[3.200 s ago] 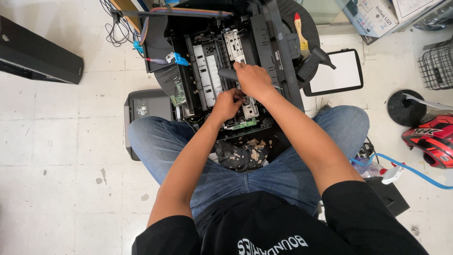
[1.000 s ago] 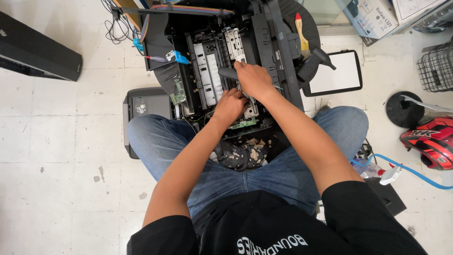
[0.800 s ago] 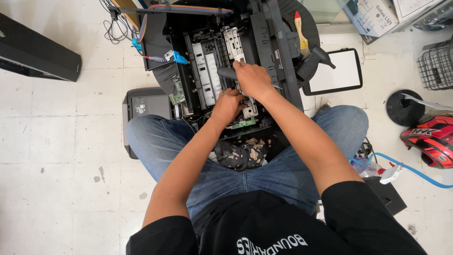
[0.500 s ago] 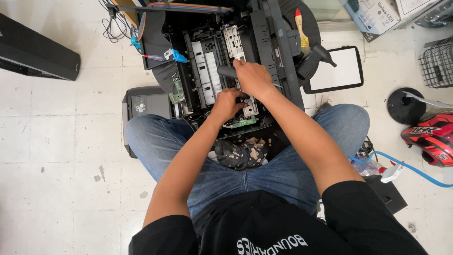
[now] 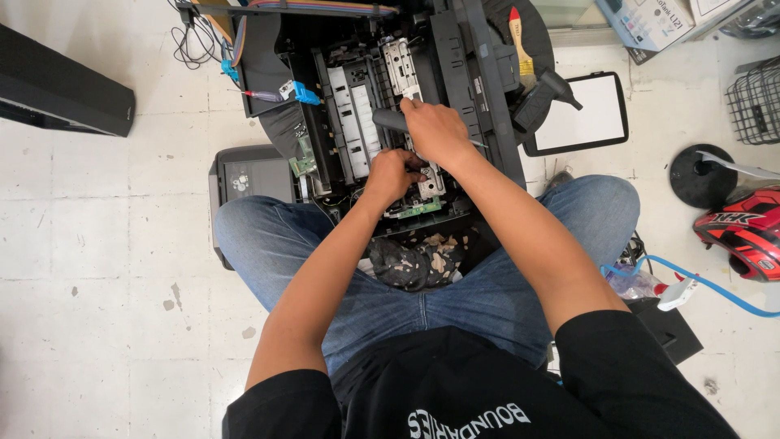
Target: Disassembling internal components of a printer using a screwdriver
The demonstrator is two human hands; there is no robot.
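Note:
An opened black printer (image 5: 455, 57) lies on the floor between my knees, its white and grey inner parts exposed. My right hand (image 5: 435, 130) is closed round the dark grey handle of a tool (image 5: 388, 119) that points down into the mechanism. My left hand (image 5: 392, 175) sits just below it, fingers curled on a part beside a small green circuit board (image 5: 418, 210). What the left fingers grip is hidden.
A grey printer cover (image 5: 248, 175) lies left of my knee, a long black panel (image 5: 65, 89) at far left. A white scanner lid (image 5: 581, 114), a brush (image 5: 520, 36), a wire basket (image 5: 756, 102), a red helmet (image 5: 743, 232) and a blue hose (image 5: 699, 280) lie to the right.
Both hands stay at the same spot inside the printer; only the view has shifted slightly.

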